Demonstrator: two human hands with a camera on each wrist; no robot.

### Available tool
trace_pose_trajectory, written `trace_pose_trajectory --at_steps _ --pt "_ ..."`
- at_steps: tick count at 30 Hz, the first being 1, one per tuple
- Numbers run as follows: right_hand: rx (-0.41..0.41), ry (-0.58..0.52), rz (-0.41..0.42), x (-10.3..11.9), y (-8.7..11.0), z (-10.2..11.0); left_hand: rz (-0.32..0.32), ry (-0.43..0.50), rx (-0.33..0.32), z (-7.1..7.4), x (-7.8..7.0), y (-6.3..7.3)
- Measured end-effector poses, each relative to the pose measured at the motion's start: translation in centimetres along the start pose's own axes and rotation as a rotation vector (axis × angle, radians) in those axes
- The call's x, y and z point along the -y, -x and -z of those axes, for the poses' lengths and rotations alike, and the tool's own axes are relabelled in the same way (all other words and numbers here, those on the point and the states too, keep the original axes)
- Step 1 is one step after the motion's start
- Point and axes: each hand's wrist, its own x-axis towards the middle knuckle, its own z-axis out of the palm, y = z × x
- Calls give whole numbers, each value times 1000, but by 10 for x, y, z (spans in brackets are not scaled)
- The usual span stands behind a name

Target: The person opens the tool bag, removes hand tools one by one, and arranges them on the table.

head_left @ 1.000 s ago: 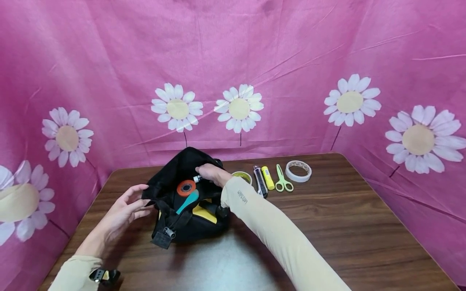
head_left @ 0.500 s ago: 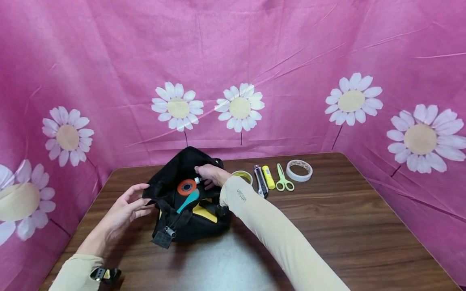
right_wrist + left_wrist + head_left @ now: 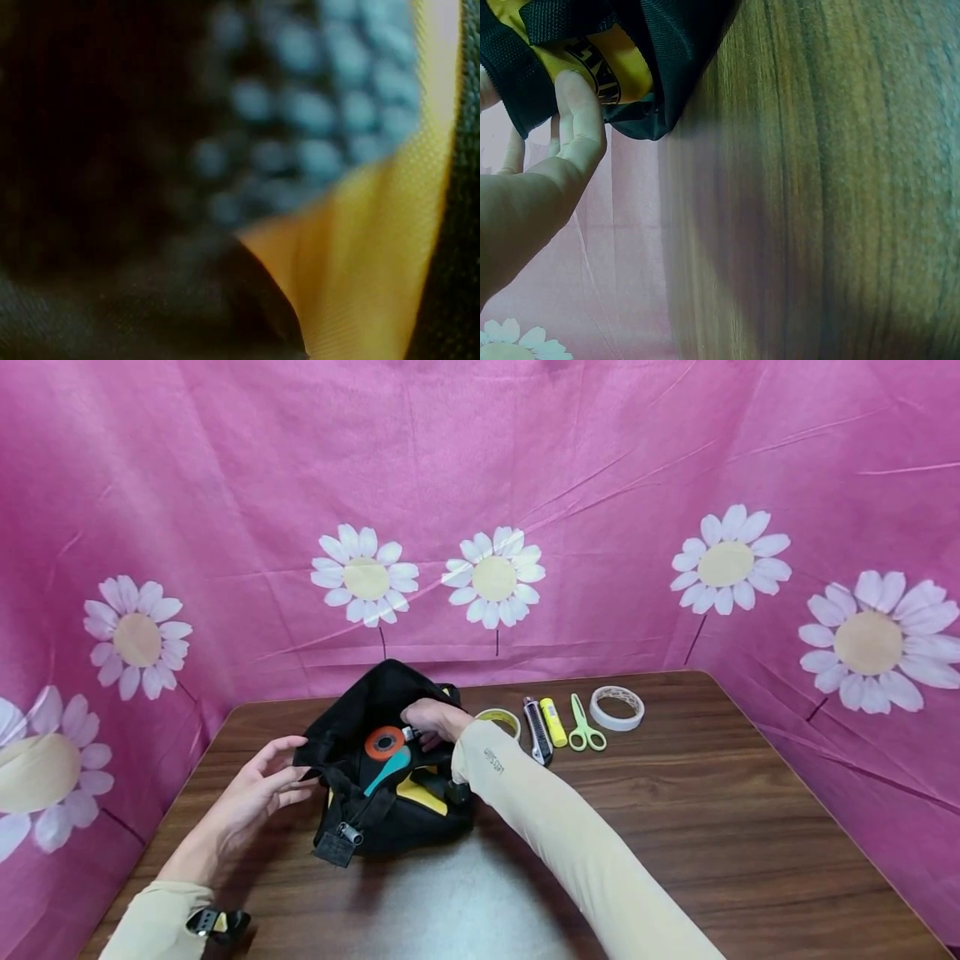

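Note:
A black and yellow bag (image 3: 405, 847) lies gaping on the table. My left hand (image 3: 258, 789) pinches the left edge of its opening; in the left wrist view the thumb presses on the dark webbing beside a yellow panel (image 3: 634, 71). My right hand (image 3: 435, 720) is inside the mouth of the bag, fingers pointing left and partly hidden. By its fingertips is a small white-ended thing (image 3: 408, 733); I cannot tell whether they grip it. Beside that lie an orange disc with a dark centre (image 3: 384, 743) and a flat teal paddle-shaped piece (image 3: 387, 770). The right wrist view is blurred.
Right of the bag, in a row on the wooden table (image 3: 675, 827), are a yellow tape roll (image 3: 512, 720), a box cutter (image 3: 537, 731), a yellow glue stick (image 3: 553, 722), green scissors (image 3: 587, 727) and a white tape roll (image 3: 617, 722). Pink cloth (image 3: 600, 460) hangs behind.
My right hand has shifted slightly within the bag, and less of the white-ended thing sticks out past its fingertips. My left hand keeps its hold on the bag's edge.

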Motion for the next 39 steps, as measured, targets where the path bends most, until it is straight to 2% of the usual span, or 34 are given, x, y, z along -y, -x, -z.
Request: trace_pose_trajectory --at_steps 5,9,12,15,19,23,25,30,36,39 --pt "-15 90 147 1 -2 -2 -13 8 -1 -1 0 -1" --pt "-97 238 288 5 -3 -1 -16 16 -3 -2 -1 -2" --pt "-136 342 340 6 -4 1 -14 19 -5 -2 -1 -3" --pt "-146 446 344 4 -5 1 -15 21 -6 -1 -1 -3" --pt "-131 562 290 0 -6 0 -17 20 -9 -1 -1 -3" --pt "-118 599 243 -3 -6 -1 -17 28 -4 -1 0 -3" --pt "-121 619 245 -5 -8 -2 -19 34 3 -1 0 -3" --pt "-64 707 251 -6 -12 -3 -8 21 0 -2 -1 -3" --pt "-35 628 274 -9 -9 -4 -14 27 1 -1 1 -3" --pt "-4 661 307 -9 -8 -5 -29 38 10 -1 2 -3"
